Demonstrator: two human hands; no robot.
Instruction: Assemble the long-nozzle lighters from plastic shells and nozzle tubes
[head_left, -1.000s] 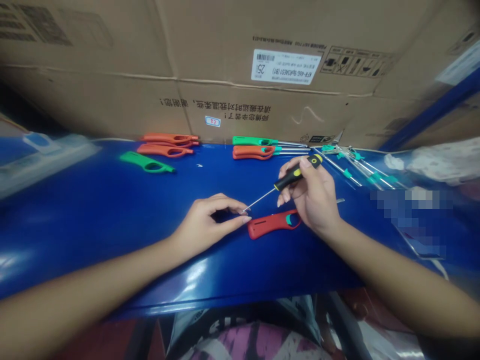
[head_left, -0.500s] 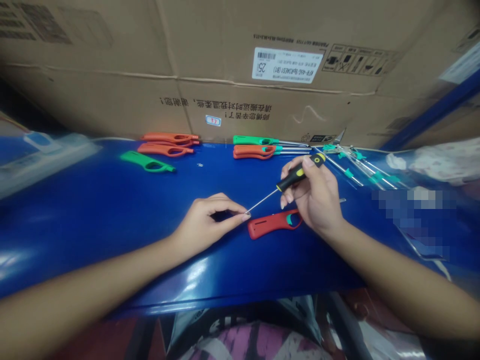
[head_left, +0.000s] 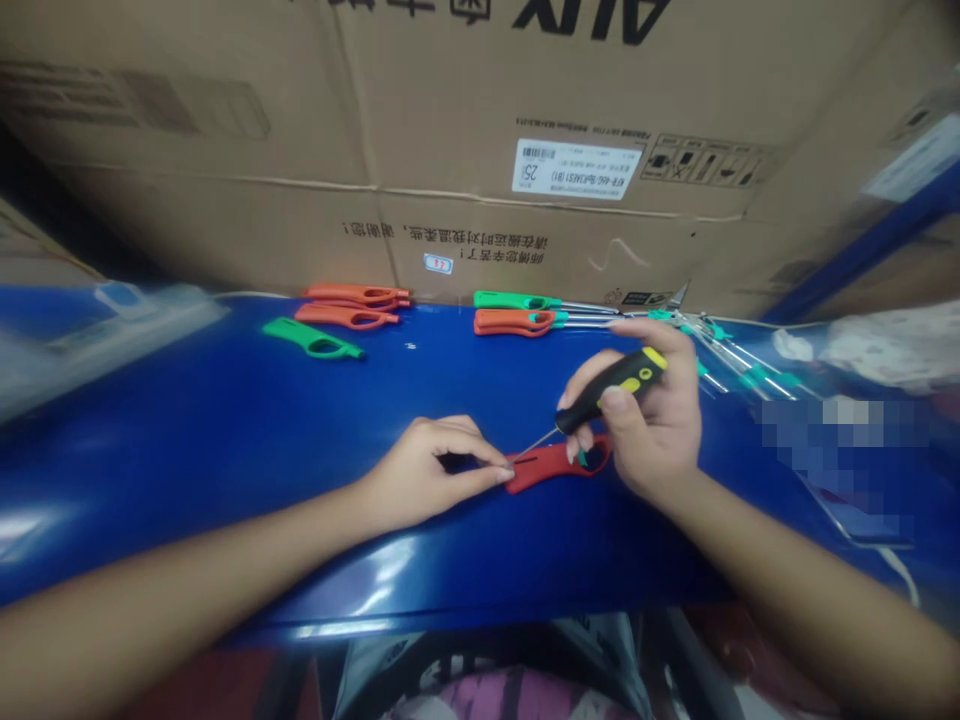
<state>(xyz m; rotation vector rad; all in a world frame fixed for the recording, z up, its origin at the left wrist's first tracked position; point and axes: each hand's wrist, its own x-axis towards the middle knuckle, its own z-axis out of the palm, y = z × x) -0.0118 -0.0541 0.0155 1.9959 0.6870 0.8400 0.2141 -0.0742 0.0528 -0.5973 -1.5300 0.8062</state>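
In my right hand (head_left: 656, 420) is a screwdriver (head_left: 611, 390) with a black and yellow handle, its thin shaft slanting down to the left. My left hand (head_left: 431, 468) pinches thumb and forefinger together at the screwdriver's tip; whatever small thing is between them is hidden. Those fingertips are over the left end of a red lighter body (head_left: 547, 465), which lies flat on the blue table (head_left: 300, 430) and has a slot and a green trigger. My right hand partly covers its looped end.
Orange lighter bodies (head_left: 349, 317) and a green one (head_left: 311, 338) lie at the back left. Lighters with metal tubes (head_left: 514, 322) lie at the back middle, loose tubes with green parts (head_left: 739, 360) to their right. A cardboard box (head_left: 427, 120) stands behind.
Both hands have shifted right, bringing the pinching fingers and screwdriver tip from beside the red lighter body to over its left end. The camera view has tilted up slightly.
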